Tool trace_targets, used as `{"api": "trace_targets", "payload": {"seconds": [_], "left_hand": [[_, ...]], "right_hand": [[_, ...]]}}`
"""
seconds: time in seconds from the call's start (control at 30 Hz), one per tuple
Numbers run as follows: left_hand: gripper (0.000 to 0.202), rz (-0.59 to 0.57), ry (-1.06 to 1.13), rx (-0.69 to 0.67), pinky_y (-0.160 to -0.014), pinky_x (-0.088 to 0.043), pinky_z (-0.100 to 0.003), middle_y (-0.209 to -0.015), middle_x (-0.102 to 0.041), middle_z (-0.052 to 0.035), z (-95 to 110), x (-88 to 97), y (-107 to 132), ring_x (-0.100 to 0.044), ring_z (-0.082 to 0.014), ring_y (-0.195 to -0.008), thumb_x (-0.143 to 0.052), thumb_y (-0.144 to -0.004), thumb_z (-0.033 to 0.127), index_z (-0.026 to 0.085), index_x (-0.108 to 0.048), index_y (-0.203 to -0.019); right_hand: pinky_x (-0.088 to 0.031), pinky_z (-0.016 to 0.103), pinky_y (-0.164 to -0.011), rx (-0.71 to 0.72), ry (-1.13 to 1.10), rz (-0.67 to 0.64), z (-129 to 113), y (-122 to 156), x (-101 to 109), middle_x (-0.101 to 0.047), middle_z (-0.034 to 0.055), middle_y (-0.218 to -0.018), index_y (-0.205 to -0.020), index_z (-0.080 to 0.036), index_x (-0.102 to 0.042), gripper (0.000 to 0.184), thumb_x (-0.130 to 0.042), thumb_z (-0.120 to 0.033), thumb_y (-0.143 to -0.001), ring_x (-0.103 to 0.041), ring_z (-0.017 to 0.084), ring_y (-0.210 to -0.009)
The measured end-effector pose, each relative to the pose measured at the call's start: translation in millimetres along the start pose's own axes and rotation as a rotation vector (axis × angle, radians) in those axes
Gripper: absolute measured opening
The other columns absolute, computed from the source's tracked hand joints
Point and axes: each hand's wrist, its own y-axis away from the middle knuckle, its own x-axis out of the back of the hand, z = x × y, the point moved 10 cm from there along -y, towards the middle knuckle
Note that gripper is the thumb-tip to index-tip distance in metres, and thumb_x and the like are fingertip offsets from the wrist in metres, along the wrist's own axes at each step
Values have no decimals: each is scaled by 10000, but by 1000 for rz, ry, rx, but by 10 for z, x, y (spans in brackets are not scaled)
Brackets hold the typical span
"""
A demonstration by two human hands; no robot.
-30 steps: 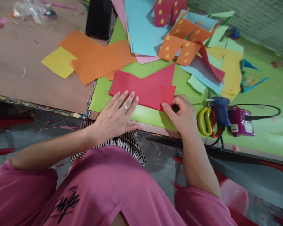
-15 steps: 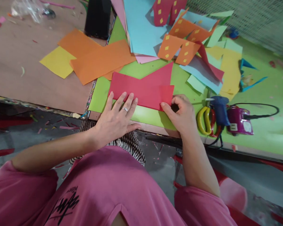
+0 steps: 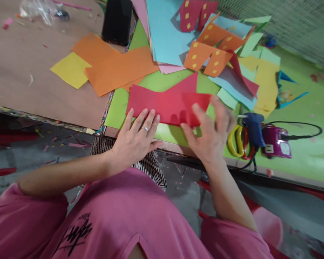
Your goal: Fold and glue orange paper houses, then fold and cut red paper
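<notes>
A sheet of red paper lies on the green tabletop in front of me, its right part folded over as a flap. My left hand, a ring on one finger, rests flat with its fingertips on the paper's near left edge. Over the right end is my right hand, somewhat blurred, its thumb and fingers spread. The thumb is by the near edge and the fingers are at the flap, which stands a little raised. Whether they touch the flap I cannot tell.
Orange sheets and a yellow piece lie left, below a black phone. Blue sheets and orange cut-outs lie behind. Yellow-handled scissors, a blue glue gun and a purple device with cords stand right.
My right hand has opened from its pinch and moved slightly right and up, and the red flap's right end now reaches farther right. My left hand keeps its place on the paper.
</notes>
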Motion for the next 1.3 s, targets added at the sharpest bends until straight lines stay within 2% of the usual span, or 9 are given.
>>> {"api": "trace_targets", "payload": {"seconds": [0.13,0.27,0.47,0.63,0.7,0.77,0.87,0.97,1.3], "left_hand": [[622,40,-1,9,-1248,-357,-594,-1550,-573,-189,-19,17,0,-543,-350,-1443,-415,-1075,507,77,-518,-1512],[632,44,16,-3,-1245,-354,-621,-1550,-567,-207,-27,38,3,-539,-363,-1444,-413,-1075,495,47,-510,-1510],[634,77,-45,24,-1203,-433,-547,-1502,-609,-221,-14,116,53,-590,-356,-1391,-418,-1077,478,6,-523,-1487],[539,69,-10,26,-1202,-437,-529,-1503,-618,-193,-49,138,68,-595,-339,-1387,-456,-1075,400,54,-542,-1479],[449,28,55,48,-1198,-445,-511,-1511,-622,-153,-217,182,50,-592,-309,-1392,-446,-1074,291,117,-554,-1473],[403,-19,119,159,-1170,-467,-509,-1483,-644,-136,-528,255,41,-609,-293,-1365,-423,-1069,229,156,-577,-1434],[334,-75,180,331,-1177,-450,-532,-1370,-692,-136,-960,364,71,-622,-289,-1313,-488,-1051,288,165,-609,-1337],[264,-96,200,436,-1199,-416,-575,-1339,-671,-124,-1173,394,122,-597,-304,-1323,-572,-1015,353,195,-647,-1212],[165,-109,381,376,-1169,-425,-618,-1156,-715,-35,-1150,282,62,-615,-296,-1274,-589,-996,371,274,-691,-910]], "right_hand": [[-349,534,-1167,293,64,-177,-421,77,-164,-668,52,-1466,-1361,-374,-657,355,-647,-408,-1007,-553,316,-1392],[-435,425,-1092,443,3,-203,-510,110,-240,-732,67,-1381,-1396,-269,-633,359,-606,-335,-1044,-662,236,-1259],[-469,440,-1066,403,-51,-231,-433,97,-294,-710,91,-1409,-1410,-256,-637,385,-609,-329,-1033,-655,260,-1268],[-486,436,-1050,378,-32,-247,-426,94,-308,-709,84,-1408,-1385,-262,-646,356,-589,-338,-1042,-656,261,-1256],[-488,435,-1042,375,-27,-246,-426,93,-309,-713,93,-1396,-1363,-246,-656,338,-586,-330,-1043,-657,263,-1247],[-486,443,-1040,371,-37,-250,-422,96,-312,-712,97,-1397,-1361,-242,-656,336,-581,-323,-1044,-655,268,-1248],[-486,454,-1038,365,-51,-256,-411,102,-324,-704,93,-1410,-1379,-255,-642,350,-580,-323,-1042,-652,275,-1253],[-486,456,-1036,359,-55,-256,-400,101,-334,-705,87,-1409,-1384,-265,-637,355,-585,-330,-1039,-655,276,-1247],[-495,445,-1034,365,-50,-239,-417,94,-317,-716,84,-1387,-1344,-249,-655,319,-575,-342,-1049,-664,273,-1235]]}}
